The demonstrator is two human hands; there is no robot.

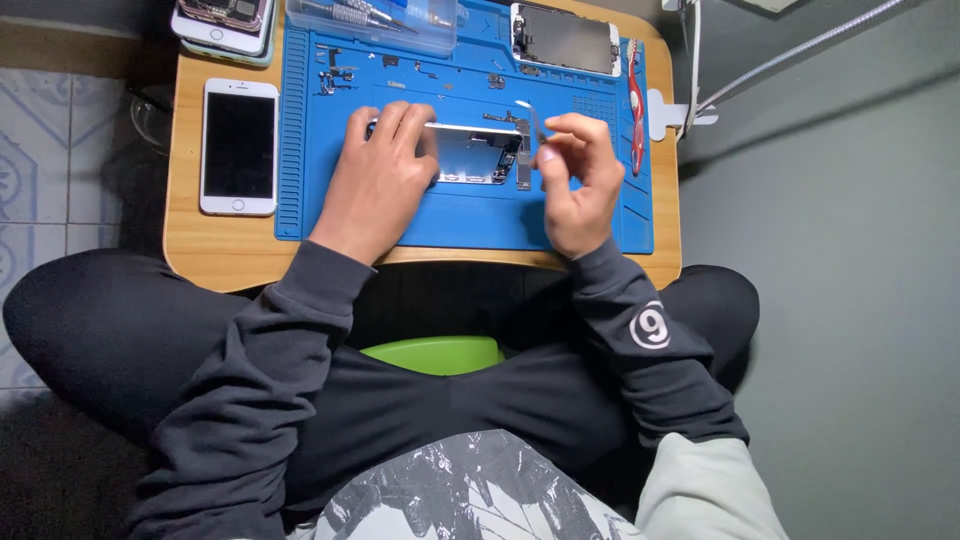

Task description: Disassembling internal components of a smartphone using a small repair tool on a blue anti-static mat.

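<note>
An opened phone body (470, 155) with its insides showing lies on the blue work mat (450, 220). My left hand (385, 175) lies flat over its left half and holds it down. My right hand (575, 170) pinches thin metal tweezers (535, 120) whose tips point at the phone's right end. Small screws and parts (335, 75) are spread on the mat's upper strip.
A white phone with a dark screen (239, 146) lies left of the mat on the small wooden table (215, 250). A detached screen panel (566, 40) and a red tool (635, 105) sit at the right. A clear box of screwdrivers (375, 20) and stacked phones (225, 25) are at the back.
</note>
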